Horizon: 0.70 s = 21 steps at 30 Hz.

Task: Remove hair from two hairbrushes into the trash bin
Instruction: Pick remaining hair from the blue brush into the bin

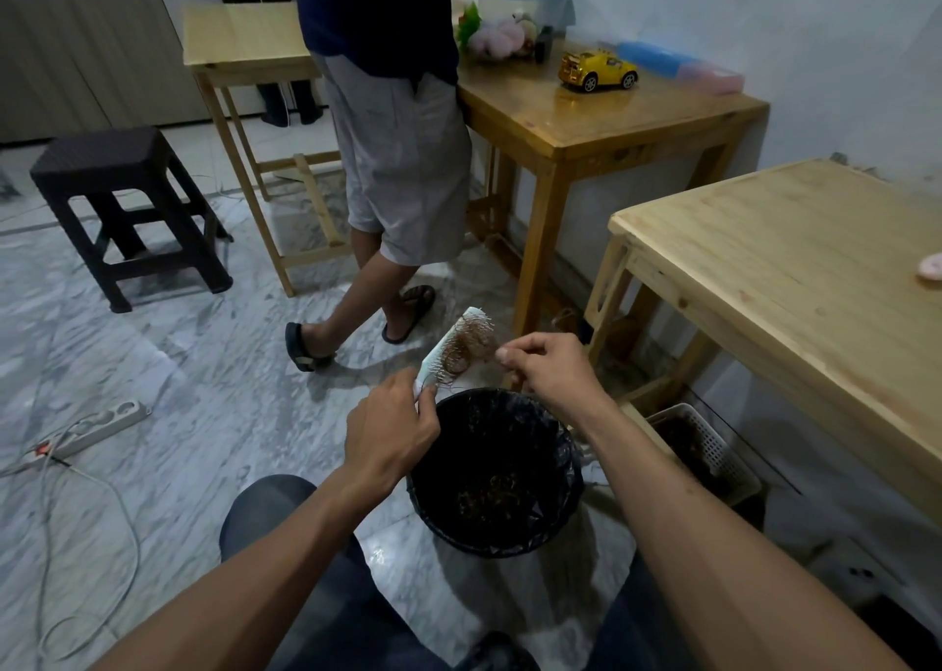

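My left hand (390,428) grips the handle of a pale hairbrush (448,347), which tilts up and to the right above the bin. A clump of brown hair (466,352) is tangled in its bristles. My right hand (548,364) pinches strands of that hair at the brush's right side, fingers closed on them. Just below both hands stands a round trash bin (423,505) lined with a black bag, with brown hair lying inside it. A pink object (930,265) at the light table's right edge is cut off; what it is cannot be told.
Another person (397,125) stands just behind the bin, by a wooden table (611,125) with a yellow toy car (596,70). A light wooden table (795,273) is on the right, a white basket (713,449) under it. A dark stool (122,201) and a power strip (97,426) are on the left.
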Motion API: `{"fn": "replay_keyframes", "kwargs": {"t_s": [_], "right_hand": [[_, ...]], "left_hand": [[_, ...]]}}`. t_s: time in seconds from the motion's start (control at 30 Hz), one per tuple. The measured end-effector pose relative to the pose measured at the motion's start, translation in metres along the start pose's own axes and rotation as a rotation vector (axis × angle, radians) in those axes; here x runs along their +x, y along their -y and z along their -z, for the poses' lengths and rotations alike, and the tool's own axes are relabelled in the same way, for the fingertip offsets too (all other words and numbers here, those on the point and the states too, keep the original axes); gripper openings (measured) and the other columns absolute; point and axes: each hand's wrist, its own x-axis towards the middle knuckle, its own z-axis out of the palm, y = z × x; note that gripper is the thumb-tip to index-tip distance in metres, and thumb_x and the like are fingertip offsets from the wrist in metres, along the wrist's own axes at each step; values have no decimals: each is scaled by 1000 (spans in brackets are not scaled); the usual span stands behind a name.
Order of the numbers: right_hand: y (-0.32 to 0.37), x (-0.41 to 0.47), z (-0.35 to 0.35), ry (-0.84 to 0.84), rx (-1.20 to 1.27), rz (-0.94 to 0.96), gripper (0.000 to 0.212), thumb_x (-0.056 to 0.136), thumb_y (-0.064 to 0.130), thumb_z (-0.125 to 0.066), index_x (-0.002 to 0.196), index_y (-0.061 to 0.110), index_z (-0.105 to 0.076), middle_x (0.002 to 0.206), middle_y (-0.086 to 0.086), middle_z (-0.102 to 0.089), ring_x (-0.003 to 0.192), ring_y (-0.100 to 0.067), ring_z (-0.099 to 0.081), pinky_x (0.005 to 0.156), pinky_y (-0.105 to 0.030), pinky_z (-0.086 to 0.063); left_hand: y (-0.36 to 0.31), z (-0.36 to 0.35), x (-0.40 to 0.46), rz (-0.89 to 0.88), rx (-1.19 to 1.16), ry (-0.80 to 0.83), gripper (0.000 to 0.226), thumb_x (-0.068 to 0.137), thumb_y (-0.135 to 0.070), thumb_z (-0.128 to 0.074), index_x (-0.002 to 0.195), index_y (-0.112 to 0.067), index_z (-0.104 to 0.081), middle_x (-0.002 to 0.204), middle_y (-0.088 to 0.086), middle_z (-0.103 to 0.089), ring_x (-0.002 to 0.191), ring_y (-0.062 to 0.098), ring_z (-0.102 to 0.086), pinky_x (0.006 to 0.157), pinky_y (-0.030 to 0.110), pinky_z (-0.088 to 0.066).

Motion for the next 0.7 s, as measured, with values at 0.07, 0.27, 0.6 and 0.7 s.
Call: {"fn": "replay_keyframes", "kwargs": {"t_s": [0.07, 0.27, 0.6, 0.7], "right_hand": [[-4, -2, 2, -54, -33, 1, 10, 94, 19, -75, 88, 13, -80, 74, -1, -74, 67, -10, -66, 61, -22, -54], [-19, 1, 8, -181, -123, -92, 11, 94, 24, -69, 86, 23, -77, 91, 0, -76, 92, -19, -70, 87, -38, -57], [-36, -2, 20, 26, -310, -240, 24, 98, 12, -57, 113, 12, -76, 104, -3, -74, 95, -18, -71, 88, -38, -61], [-24, -3, 10, 175, -161, -202, 58, 95, 7, -55, 151, 21, -49, 121, 1, -58, 106, -23, -69, 89, -41, -62]], "left_hand": [[3, 2, 1, 32, 15, 5, 25, 93, -40, -44, 98, -21, -60, 76, -4, -61, 64, 20, -57, 51, 33, -42], [7, 7, 12, 291, -20, 1, 25, 97, -33, -47, 85, -12, -53, 69, 4, -55, 60, 24, -52, 51, 33, -33], [11, 12, 12, 149, 14, -47, 25, 98, -32, -47, 79, -16, -46, 64, 1, -49, 54, 21, -48, 49, 32, -31], [3, 7, 7, 46, 27, -48, 23, 98, -34, -47, 82, -17, -48, 71, 1, -53, 59, 23, -50, 50, 32, -31]]}}
